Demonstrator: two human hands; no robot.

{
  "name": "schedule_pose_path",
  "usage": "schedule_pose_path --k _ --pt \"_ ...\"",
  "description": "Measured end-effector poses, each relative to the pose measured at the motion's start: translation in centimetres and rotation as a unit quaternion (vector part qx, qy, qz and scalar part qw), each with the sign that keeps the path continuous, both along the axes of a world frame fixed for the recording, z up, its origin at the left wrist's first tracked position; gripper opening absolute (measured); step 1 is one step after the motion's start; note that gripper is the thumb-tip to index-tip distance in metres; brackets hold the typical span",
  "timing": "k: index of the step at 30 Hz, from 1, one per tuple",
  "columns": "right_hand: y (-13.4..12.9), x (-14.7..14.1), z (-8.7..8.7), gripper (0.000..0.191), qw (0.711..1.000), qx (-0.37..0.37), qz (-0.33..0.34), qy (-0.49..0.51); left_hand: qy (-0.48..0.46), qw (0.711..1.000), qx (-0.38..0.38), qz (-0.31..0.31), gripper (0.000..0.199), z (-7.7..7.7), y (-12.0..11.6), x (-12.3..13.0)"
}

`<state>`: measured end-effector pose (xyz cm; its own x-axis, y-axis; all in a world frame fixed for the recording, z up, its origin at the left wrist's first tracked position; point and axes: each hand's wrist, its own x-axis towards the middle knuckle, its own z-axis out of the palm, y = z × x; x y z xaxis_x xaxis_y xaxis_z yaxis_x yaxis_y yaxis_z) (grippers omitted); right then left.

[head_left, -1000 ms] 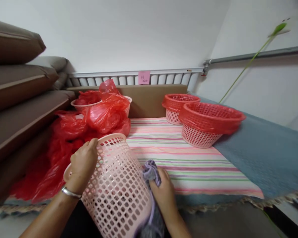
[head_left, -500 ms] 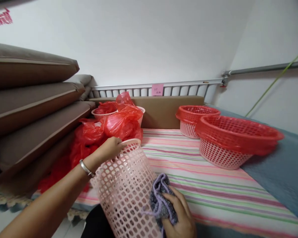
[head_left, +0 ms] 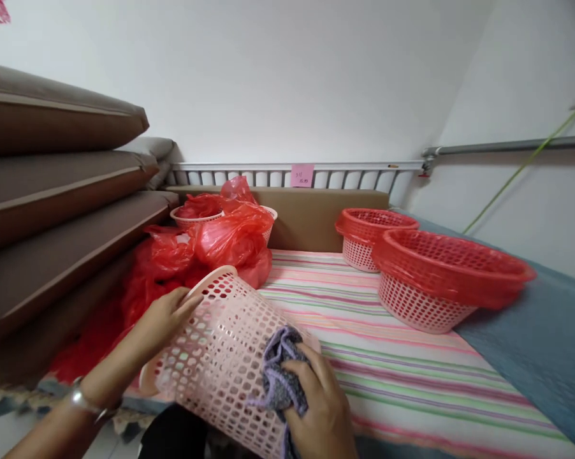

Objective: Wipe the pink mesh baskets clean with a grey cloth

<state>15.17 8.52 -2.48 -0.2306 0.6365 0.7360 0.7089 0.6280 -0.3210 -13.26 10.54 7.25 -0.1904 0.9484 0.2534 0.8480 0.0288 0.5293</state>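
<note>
A pale pink plastic basket (head_left: 220, 363) with a pattern of holes lies tilted on its side in front of me, its rim toward the left. My left hand (head_left: 170, 315) grips that rim, thumb on the outside wall. In my right hand (head_left: 320, 401) is a bunched grey cloth (head_left: 285, 370) with purple edging, pressed against the basket's side near its base. Heaped red plastic bags (head_left: 234, 236) lie just beyond the basket, partly covering other pink baskets.
Two pink baskets lined with red bags, a smaller one (head_left: 361, 252) and a larger one (head_left: 426, 303), stand at the right on the striped sheet (head_left: 412, 382). Stacked cushions (head_left: 53, 217) rise at the left. A white railing (head_left: 249, 173) with a pink note (head_left: 301, 175) runs behind.
The basket has tipped further over, its rim swinging left. My left hand has moved down and left with the rim; the right hand with the cloth has shifted slightly left.
</note>
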Motion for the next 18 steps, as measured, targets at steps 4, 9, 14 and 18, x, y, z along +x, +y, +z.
schedule_pose_path --k 4,9,14,18 --pt "-0.2 0.1 0.4 0.034 0.999 -0.03 -0.008 0.013 0.018 0.999 0.018 0.037 0.039 -0.3 1.9 0.5" --pt "4.6 1.2 2.3 0.022 0.959 -0.236 -0.121 0.096 -0.003 0.998 0.035 0.055 0.037 -2.8 -0.7 -0.4" --pt "9.3 2.1 1.6 0.025 0.93 -0.344 -0.113 0.068 -0.027 0.994 0.048 0.099 0.035 -5.1 -4.3 -1.0" --pt "8.0 1.5 1.8 0.023 0.933 -0.329 -0.137 0.056 -0.061 0.99 0.013 0.13 0.035 -5.9 -5.5 -1.2"
